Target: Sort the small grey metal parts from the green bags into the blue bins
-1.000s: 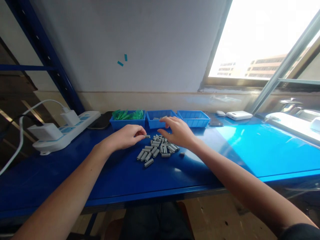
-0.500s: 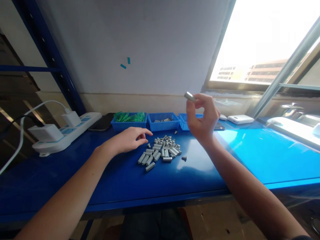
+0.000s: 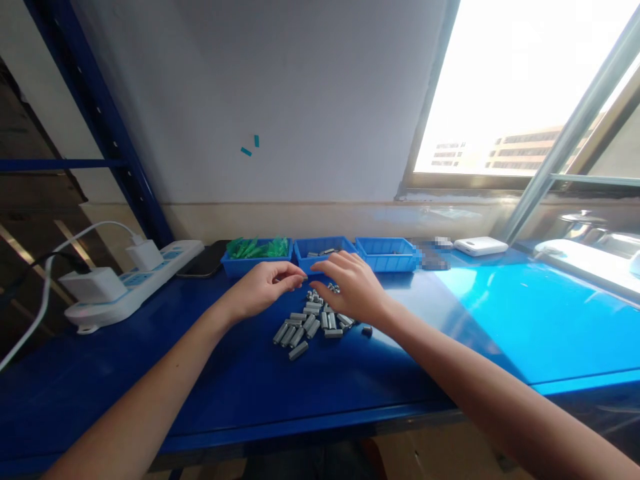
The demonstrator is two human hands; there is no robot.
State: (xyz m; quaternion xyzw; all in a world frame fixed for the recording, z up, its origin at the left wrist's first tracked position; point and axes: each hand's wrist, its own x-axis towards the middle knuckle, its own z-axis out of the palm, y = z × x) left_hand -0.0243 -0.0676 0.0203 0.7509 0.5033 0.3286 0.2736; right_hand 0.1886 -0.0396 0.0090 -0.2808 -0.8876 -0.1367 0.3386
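Note:
My left hand (image 3: 263,287) is just left of the pile, thumb and fingertips pinched together; whatever may be between them is too small to make out. Facing it, my right hand (image 3: 353,287) hovers over the pile's back right, thumb and fingers apart, with no part visible between them. Below both hands, several silvery hex standoffs (image 3: 299,351) lie loose on the blue table (image 3: 240,380). Small screws (image 3: 315,298) are heaped behind them, partly hidden by my right hand. A single screw (image 3: 367,331) lies apart on the right.
Behind the pile stand a blue bin with green bags (image 3: 257,249), a middle blue bin (image 3: 303,248) with metal parts and a right blue bin (image 3: 385,246). A white power strip (image 3: 100,308) with plugs is on the left. A white box (image 3: 480,247) sits back right.
My right hand has come down and left from its raised position to beside my left hand. The standoff it pinched is no longer visible in it. My left hand's fingertips have closed together.

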